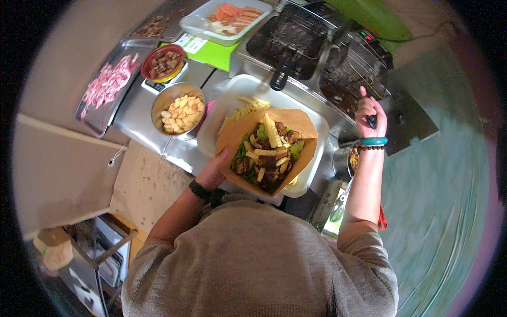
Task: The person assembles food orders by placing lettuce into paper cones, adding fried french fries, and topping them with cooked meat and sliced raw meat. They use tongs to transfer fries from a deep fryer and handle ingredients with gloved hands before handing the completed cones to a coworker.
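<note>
My left hand (212, 171) grips the left side of an open kraft-paper food box (294, 118), held above a white plastic tub (324, 134). Inside the box are crinkle-cut fries (271, 130), browned meat pieces (267, 162) and green leaves (296, 149). More crinkle-cut fries (247, 107) lie in the tub, partly hidden by the box. My right hand (372, 113) is closed around a black handle (371, 121) at the right-hand well of a steel deep fryer (303, 89). A wire fry basket (358, 65) sits over that well, in line with the handle.
A second fry basket (299, 33) rests in the left well, its black handle (280, 73) jutting toward me. Leftward stand a steel bowl of pale food pieces (181, 115), a red bowl of meat (164, 61) and a tray of raw meat (111, 81). A steel pot (341, 162) stands beside my right forearm.
</note>
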A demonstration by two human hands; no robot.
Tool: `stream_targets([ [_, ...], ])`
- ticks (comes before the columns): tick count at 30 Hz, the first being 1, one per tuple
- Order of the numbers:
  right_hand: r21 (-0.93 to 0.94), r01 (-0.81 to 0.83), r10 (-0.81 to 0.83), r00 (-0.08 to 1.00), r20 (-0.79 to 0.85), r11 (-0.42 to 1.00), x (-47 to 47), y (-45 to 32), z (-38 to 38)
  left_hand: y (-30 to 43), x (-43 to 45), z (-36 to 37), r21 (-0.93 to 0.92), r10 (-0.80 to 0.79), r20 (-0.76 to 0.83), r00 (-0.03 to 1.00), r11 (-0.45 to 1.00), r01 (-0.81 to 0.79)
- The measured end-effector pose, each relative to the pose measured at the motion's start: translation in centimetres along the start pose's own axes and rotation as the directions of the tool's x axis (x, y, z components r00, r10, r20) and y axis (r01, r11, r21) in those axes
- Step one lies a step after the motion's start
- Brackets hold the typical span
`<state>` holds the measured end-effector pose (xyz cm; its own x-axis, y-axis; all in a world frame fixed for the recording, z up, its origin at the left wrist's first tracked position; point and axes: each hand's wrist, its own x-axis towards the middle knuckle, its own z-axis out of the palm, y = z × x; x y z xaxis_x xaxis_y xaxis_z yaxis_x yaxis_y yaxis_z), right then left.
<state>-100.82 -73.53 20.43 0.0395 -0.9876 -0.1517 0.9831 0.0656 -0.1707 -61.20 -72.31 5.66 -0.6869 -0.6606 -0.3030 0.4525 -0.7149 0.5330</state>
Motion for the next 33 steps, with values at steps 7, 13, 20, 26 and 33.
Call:
stream_targets([
  [7,-0.829,0.135,-0.449,0.881,-0.15,0.542,0.3,3.4,1.9,2.0,-9.8,-0.8,0.237,0.27,-0.047,0.962,0.938,-0.252],
  [13,-0.472,0.228,-0.396,0.87,-0.294,0.852,-2.6,-0.4,1.8,0.6,-17.2,-4.0,-0.121,0.448,-0.285,0.847,0.86,-0.496],
  [20,-0.799,0.18,-0.389,0.919,-0.072,0.574,2.4,-1.4,0.0,2.0,-28.8,-9.6,-0.105,0.612,-0.45,0.65,0.687,-0.719],
  [26,-0.956,-0.048,-0.078,0.994,-0.074,0.289,6.5,27.3,-1.6,5.3,-38.4,-13.5,-0.005,0.546,-0.662,0.514,0.682,-0.731],
  [33,-0.995,-0.023,0.469,0.881,-0.064,-0.093,7.6,56.3,-3.0,2.8,-49.6,-22.6,-0.014,0.666,-0.684,0.298,0.396,-0.918],
])
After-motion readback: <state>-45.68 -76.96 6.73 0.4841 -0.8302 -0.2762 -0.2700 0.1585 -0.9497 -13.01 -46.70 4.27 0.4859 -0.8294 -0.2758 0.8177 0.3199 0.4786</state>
